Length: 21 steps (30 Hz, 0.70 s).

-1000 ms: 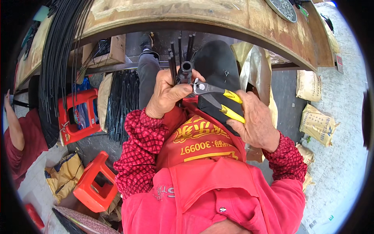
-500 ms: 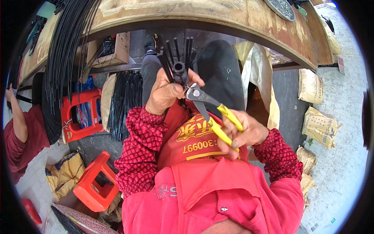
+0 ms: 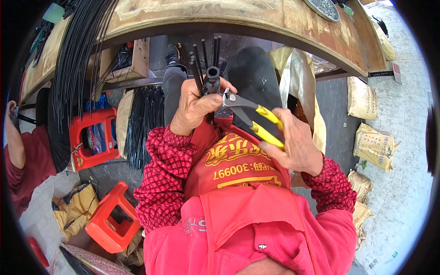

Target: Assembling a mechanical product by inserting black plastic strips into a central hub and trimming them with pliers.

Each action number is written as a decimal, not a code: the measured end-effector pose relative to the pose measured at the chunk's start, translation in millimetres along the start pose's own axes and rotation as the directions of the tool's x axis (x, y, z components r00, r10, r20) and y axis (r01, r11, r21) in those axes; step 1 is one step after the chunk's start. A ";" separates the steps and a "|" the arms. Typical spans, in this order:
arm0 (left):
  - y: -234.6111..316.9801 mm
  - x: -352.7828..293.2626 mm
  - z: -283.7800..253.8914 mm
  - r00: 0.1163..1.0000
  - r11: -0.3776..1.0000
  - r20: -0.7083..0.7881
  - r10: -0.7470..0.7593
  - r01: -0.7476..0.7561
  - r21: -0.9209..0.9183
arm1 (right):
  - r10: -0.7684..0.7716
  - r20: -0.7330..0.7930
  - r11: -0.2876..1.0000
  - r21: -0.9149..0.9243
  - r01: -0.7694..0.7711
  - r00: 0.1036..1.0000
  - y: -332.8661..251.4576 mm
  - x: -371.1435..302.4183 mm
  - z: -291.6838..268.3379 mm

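In my left hand [image 3: 195, 107], closed fingers grip what looks like an umbrella frame [image 3: 212, 80]: a black hollow tube with several thin black rods standing up around it. My right hand [image 3: 298, 144] is wrapped round the yellow handles of end-cutting pliers [image 3: 245, 104]. The handles are spread apart. The grey plier head lies against the side of the frame, beside my left fingertips. Whether its jaws pinch a wire there is too small to tell.
A wooden workbench [image 3: 192, 13] runs across the far side, with a bundle of black rods [image 3: 78, 59] hanging over its left edge and a metal tray [image 3: 323, 9] on it. Red stools [image 3: 114, 224] stand at left, near another person's arm [image 3: 17, 146]. Sacks [image 3: 376, 144] line the right.
My right hand has turned and moved up and right on the handles, and the pliers lie flatter. The plier head stays at the frame. My left hand keeps its hold.
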<state>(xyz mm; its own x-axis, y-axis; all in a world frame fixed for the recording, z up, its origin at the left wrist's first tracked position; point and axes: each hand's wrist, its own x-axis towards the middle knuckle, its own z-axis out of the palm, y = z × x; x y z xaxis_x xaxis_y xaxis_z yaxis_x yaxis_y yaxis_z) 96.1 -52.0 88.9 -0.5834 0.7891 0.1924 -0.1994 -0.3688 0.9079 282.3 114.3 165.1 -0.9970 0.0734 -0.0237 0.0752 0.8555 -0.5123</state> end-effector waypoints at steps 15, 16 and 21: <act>-10.0 -9.5 0.4 0.993 0.968 -0.073 0.093 -0.107 -0.226 | -0.152 0.543 -0.122 0.819 -0.561 0.826 0.4 1.9 6.8; -6.3 -9.3 -5.5 1.000 0.980 0.007 0.029 -0.027 -0.195 | -0.092 0.488 0.128 0.870 -0.476 0.868 5.2 -2.2 2.0; -2.2 -8.4 6.7 1.000 0.986 0.003 -0.027 0.027 -0.162 | -0.035 -0.121 0.995 -0.099 0.023 0.992 -5.9 -10.7 8.2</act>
<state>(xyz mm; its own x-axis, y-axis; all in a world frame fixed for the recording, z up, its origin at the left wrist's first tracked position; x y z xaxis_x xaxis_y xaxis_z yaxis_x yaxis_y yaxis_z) 106.7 -54.4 87.8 -0.5754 0.8002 0.1691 -0.3403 -0.4223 0.8402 292.4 104.3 161.3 -0.9896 0.1048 0.0985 0.0534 0.9037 -0.4247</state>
